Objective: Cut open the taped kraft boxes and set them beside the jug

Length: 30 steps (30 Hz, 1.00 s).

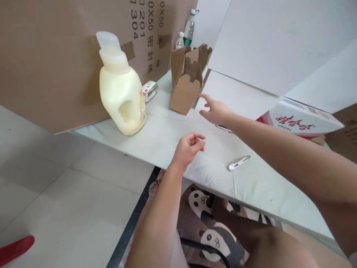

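My right hand (215,110) reaches across the table with its fingers apart and nothing in it. Its index fingertip is at the lower right side of a brown cardboard holder (185,93) with notched top edges; I cannot tell whether they touch. My left hand (189,148) hovers over the near part of the table, loosely curled, with a gap between thumb and fingers and nothing held. To the right of it lies a white utility knife (239,163). Under my right wrist, a flat thing with a pinkish edge (224,128) is mostly hidden.
A pale yellow detergent jug (120,89) stands on the cloth-covered table (161,143), before a large carton (50,59). A small boxy item (150,90) is beside it. Plastic bottles (189,28) stand behind the holder. A white-and-red box (299,118) sits at right.
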Available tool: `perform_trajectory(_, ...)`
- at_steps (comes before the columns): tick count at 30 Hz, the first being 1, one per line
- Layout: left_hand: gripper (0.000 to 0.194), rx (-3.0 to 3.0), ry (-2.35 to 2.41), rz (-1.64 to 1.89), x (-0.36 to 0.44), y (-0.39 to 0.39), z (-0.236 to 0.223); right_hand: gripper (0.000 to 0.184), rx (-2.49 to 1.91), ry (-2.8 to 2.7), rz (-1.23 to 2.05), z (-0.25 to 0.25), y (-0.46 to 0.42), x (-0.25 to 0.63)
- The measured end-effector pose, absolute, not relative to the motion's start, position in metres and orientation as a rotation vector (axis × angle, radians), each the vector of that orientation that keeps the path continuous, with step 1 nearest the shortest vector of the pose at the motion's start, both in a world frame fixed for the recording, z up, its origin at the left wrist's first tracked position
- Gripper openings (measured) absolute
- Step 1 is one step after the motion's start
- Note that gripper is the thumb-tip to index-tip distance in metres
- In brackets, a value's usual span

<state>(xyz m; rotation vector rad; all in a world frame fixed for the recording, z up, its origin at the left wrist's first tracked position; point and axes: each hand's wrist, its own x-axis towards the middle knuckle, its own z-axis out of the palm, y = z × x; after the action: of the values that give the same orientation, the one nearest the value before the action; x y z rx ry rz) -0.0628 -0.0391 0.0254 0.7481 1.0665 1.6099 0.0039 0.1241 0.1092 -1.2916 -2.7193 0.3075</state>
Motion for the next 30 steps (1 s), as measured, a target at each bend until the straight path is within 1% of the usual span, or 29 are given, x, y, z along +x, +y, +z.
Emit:
perform_trajectory(2,0.021,0.725,1.031,1.64,-0.066,-0.033,0.025,0.082,-1.308,-2.68,0.184,0.11,0.138,-0.023)
perform_trajectory(4,0.02,0.706,1.013,1.657,-0.068,-0.028,0.024,0.088,-1.36,-2.658,0.138,0.109,0.153,-0.04)
perform_trajectory(6,0.019,0.695,1.013,1.657,-0.069,-0.025,0.025,0.088,-1.384,-2.638,0.142,0.108,0.167,-0.046)
perform_trajectory(8,0.019,0.677,1.012,1.659,-0.069,-0.024,0.027,0.079,-1.391,-2.575,0.164,0.107,0.176,-0.044)
perform_trajectory(10,0.019,0.648,1.014,1.668,-0.068,-0.025,0.028,0.066,-1.419,-2.489,0.187,0.107,0.182,-0.038)
perform_trajectory(12,0.019,0.618,1.026,1.674,-0.066,-0.025,0.028,0.059,-1.441,-2.456,0.174,0.106,0.184,-0.03)
perform_trajectory(17,0.02,0.593,1.066,1.677,-0.058,-0.026,0.026,0.048,-1.382,-2.726,-0.058,0.104,0.174,-0.007)
perform_trajectory(23,0.02,0.603,1.12,1.658,-0.05,-0.03,0.026,0.054,-1.417,-2.764,-0.049,0.104,0.154,0.018)
perform_trajectory(30,0.021,0.603,1.067,1.662,-0.045,-0.026,0.027,0.074,-1.309,-2.735,0.059,0.113,0.147,0.002)
